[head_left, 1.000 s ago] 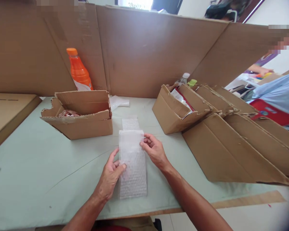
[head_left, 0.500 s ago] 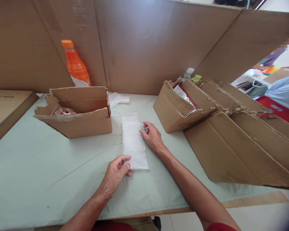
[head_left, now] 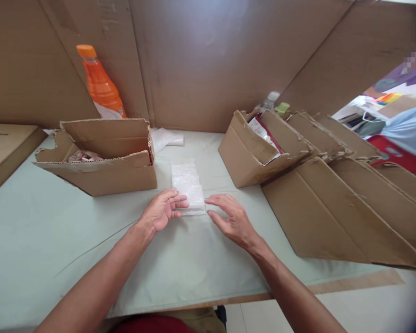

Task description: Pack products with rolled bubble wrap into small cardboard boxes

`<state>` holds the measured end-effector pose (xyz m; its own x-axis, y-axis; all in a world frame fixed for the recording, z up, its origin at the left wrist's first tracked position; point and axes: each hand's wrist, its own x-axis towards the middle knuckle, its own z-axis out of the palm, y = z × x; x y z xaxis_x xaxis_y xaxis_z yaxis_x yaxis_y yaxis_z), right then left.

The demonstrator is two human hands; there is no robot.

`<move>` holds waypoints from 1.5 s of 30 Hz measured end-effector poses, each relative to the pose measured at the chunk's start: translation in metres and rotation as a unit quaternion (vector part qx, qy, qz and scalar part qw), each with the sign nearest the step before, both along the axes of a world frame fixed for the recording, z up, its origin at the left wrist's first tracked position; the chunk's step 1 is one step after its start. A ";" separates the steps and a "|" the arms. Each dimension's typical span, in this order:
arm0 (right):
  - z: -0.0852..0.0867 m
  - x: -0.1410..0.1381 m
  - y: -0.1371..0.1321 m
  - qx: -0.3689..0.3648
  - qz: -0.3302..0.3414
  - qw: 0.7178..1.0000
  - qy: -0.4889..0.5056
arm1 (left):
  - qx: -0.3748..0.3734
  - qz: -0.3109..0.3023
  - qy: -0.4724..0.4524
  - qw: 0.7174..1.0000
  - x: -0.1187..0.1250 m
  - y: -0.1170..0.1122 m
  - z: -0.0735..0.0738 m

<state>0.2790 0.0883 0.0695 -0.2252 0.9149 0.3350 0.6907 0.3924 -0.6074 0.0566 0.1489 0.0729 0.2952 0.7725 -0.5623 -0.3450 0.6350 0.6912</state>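
Observation:
A strip of bubble wrap point(head_left: 189, 185) lies on the pale green tabletop, its near part doubled over. My left hand point(head_left: 164, 209) is at its lower left, palm turned partly up, fingers apart and reaching over the wrap's near left edge. Past the lower right corner, my right hand point(head_left: 231, 217) curves with thumb and fingers apart, its fingertips close to the wrap's edge. Whether those fingertips touch it I cannot tell. Neither hand grips anything.
An open cardboard box point(head_left: 125, 178) with wrapped items stands left, a crumpled plastic piece point(head_left: 168, 138) behind it. An orange bottle point(head_left: 104, 90) rises at the back. On the right are another open box point(head_left: 241, 155) and larger cartons point(head_left: 329, 217). A cardboard wall point(head_left: 222, 69) closes the far side.
The near end of the bubble wrap has been folded away from me, making it shorter. My left hand has let go and opened; my right hand has moved down to the near right corner.

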 end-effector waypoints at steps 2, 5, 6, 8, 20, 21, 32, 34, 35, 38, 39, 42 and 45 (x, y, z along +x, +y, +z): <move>-0.007 -0.003 0.003 -0.004 0.057 0.995 -0.076 | 0.004 0.002 0.017 1.000 0.001 0.000 -0.004; -0.020 -0.008 0.010 -0.015 0.105 0.977 -0.184 | 0.029 0.022 0.044 0.998 0.000 -0.008 -0.007; -0.025 -0.010 0.013 -0.014 0.109 0.971 -0.213 | 0.053 0.028 0.065 0.996 -0.001 -0.013 -0.009; -0.032 -0.015 0.018 -0.001 0.106 0.959 -0.261 | 0.142 0.022 0.154 0.978 -0.006 -0.022 -0.014; -0.013 -0.024 0.012 -0.017 0.118 0.980 -0.160 | 0.565 -0.143 0.431 0.689 -0.033 -0.064 -0.041; -0.010 -0.024 0.005 -0.034 0.127 0.982 -0.133 | 0.553 -0.152 0.422 0.702 -0.035 -0.069 -0.039; -0.012 -0.030 -0.056 0.120 0.047 0.976 -0.174 | 0.484 -0.144 0.472 0.723 -0.022 -0.067 -0.051; -0.019 -0.035 -0.053 0.114 0.070 0.968 -0.211 | 0.495 -0.126 0.478 0.715 -0.020 -0.067 -0.052; -0.024 -0.037 -0.049 0.111 0.073 0.967 -0.218 | 0.503 -0.116 0.481 0.709 -0.021 -0.068 -0.052; -0.031 -0.037 -0.038 0.080 0.068 0.978 -0.182 | 0.564 -0.098 0.471 0.671 -0.028 -0.079 -0.046; -0.031 -0.036 -0.036 0.059 0.072 0.983 -0.156 | 0.588 -0.099 0.461 0.658 -0.032 -0.084 -0.044; -0.025 -0.034 -0.040 -0.046 0.100 0.991 -0.072 | 0.607 -0.116 0.430 0.658 -0.044 -0.098 -0.036; -0.017 -0.034 -0.051 -0.124 0.104 0.986 -0.038 | 0.567 -0.129 0.427 0.692 -0.050 -0.104 -0.034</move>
<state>0.2447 0.0369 0.0528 -0.4327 0.8979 0.0812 0.6580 0.3761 -0.6524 0.0069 0.0454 0.0385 0.4401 0.8433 0.3085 0.5201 -0.5195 0.6780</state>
